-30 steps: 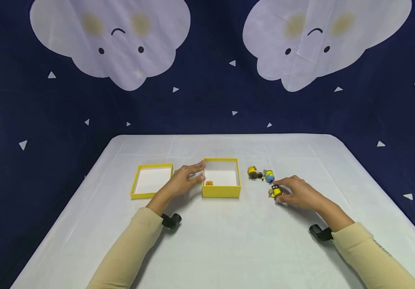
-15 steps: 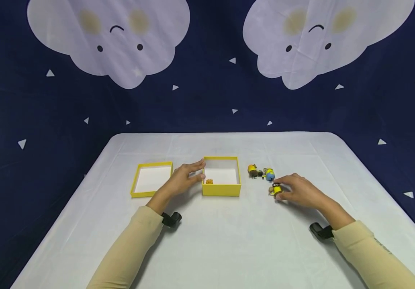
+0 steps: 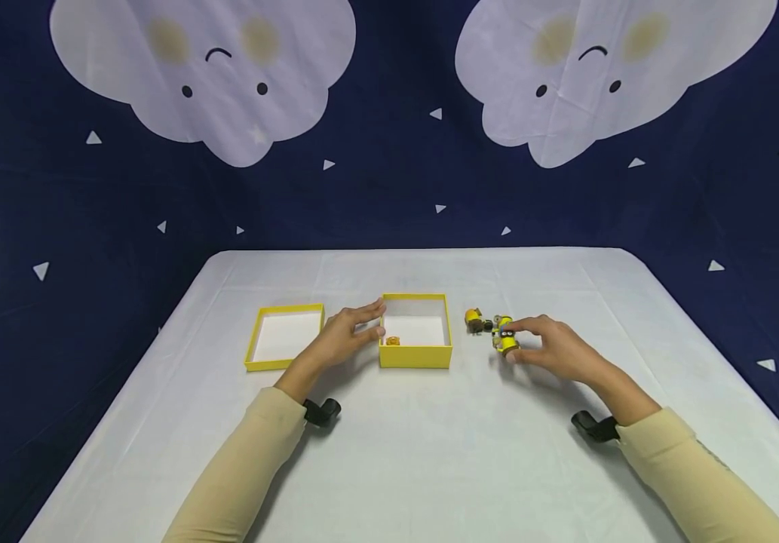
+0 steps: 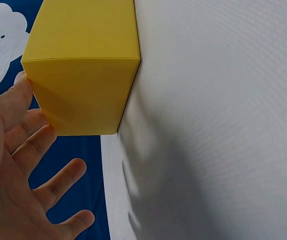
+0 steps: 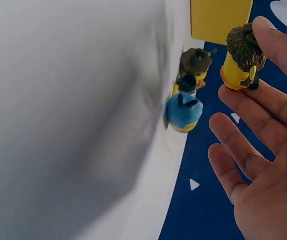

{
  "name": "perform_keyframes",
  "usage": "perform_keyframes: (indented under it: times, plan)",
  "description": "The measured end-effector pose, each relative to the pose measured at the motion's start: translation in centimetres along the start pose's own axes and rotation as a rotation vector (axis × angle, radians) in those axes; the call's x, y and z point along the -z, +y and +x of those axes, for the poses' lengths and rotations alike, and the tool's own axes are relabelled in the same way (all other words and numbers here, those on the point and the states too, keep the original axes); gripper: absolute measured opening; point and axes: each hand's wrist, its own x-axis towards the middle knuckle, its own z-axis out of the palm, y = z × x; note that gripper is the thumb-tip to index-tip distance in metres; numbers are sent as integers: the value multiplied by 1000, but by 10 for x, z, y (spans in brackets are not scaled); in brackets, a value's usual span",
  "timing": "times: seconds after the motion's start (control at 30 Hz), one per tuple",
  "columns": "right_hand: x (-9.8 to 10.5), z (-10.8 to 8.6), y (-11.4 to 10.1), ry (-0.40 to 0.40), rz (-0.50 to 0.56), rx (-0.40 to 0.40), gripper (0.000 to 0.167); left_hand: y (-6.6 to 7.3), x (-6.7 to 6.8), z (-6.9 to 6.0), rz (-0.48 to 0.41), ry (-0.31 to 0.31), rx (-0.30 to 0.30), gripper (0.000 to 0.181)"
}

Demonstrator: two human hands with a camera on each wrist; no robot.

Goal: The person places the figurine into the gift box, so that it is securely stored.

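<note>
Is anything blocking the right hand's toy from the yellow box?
Low down, a brown-and-yellow toy and something black lie on the table between the held toy and the box. Above them, nothing visible blocks the way.

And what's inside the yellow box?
A small orange thing shows in the yellow box, near the front left corner. The front wall covers the nearest strip of bottom, so I can't see there.
</note>
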Motion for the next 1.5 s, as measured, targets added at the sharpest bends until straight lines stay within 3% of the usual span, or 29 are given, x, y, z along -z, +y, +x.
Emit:
perform_keyframes:
  times: [0.33,0.83,1.5]
  plan:
    - [1,11,-18,15,52,-37,66,2,2,1,4,0,8,52]
    - [-7,33,-40,59,138,58,59,1,2,2,9,1,10,52]
    - [-28,57,-68,39,204,74,55,-2,-2,1,8,0,-1,54]
